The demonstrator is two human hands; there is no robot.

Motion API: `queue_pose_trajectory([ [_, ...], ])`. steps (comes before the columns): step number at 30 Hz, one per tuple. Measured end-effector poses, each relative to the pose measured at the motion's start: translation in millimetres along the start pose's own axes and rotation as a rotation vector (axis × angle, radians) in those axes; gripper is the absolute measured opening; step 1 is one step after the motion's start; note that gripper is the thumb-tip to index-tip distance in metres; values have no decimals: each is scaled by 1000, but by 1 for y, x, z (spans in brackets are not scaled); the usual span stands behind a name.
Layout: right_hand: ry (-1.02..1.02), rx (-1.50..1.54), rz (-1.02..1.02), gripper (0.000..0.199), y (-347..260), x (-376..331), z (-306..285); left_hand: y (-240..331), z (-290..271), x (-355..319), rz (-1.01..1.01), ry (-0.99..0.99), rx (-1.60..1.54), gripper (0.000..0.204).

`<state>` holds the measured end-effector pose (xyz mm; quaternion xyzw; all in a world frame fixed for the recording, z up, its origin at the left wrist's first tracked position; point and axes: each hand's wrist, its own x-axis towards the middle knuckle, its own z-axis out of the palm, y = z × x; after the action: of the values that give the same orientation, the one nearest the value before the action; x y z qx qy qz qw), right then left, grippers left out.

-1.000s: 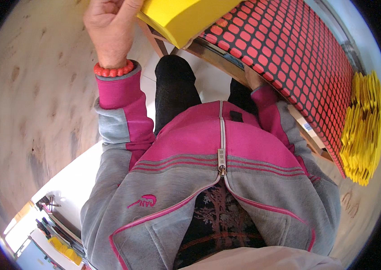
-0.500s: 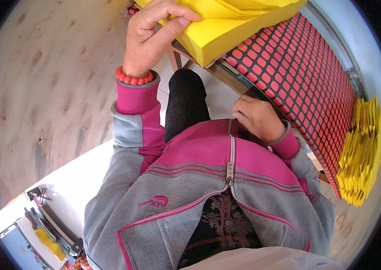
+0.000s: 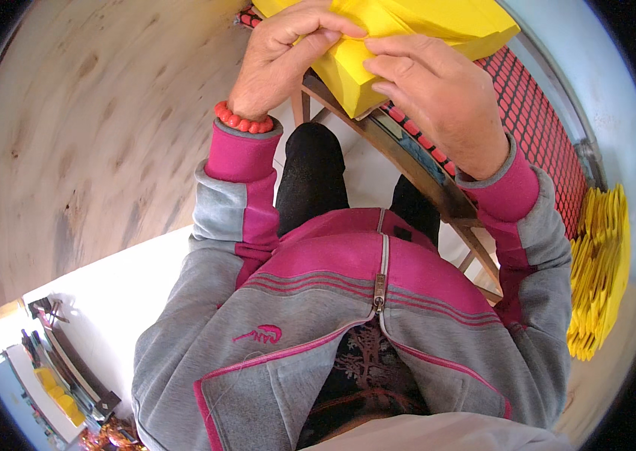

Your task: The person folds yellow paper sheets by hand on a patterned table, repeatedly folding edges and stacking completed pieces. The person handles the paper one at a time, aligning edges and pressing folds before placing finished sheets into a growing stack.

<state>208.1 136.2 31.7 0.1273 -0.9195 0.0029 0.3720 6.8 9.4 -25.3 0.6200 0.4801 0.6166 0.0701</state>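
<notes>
Left hand (image 3: 284, 64) sits at the top of the view, fingers curled and pressed together, pinching the upper layer of a yellow paper stack (image 3: 416, 30) between thumb and fingertips. A red bead bracelet (image 3: 243, 120) rings its wrist, just above a pink and grey sleeve. To the left of this hand a wide stretch of pale wooden floor (image 3: 70, 135) lies open, with nothing near the arm on that side. Farther down on the left a white surface (image 3: 115, 301) runs toward the lower edge, where a small rack with dark and yellow items (image 3: 55, 376) stands well apart from both hands.

The stack rests at the top middle, its near corner hanging over the edge of a wooden table frame (image 3: 416, 169). Right hand (image 3: 438, 90) lies just beside the left one, fingers bent, their tips pressing on the same fold of paper so that the two hands nearly touch. A red mat with a black grid (image 3: 551, 128) covers the table to the right of it. Beyond the table's far edge, a second pile of yellow sheets (image 3: 600, 278) stands on end, well apart from the hands.
</notes>
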Motion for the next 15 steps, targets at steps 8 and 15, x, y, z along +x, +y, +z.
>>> queue_pose_trajectory([
  [8,-27,-7,31,27,3,-2,3,0,-5,0,6,-37,101,25],
  [15,34,42,-62,15,10,0,8,2,-5,2,-12,-46,124,24],
])
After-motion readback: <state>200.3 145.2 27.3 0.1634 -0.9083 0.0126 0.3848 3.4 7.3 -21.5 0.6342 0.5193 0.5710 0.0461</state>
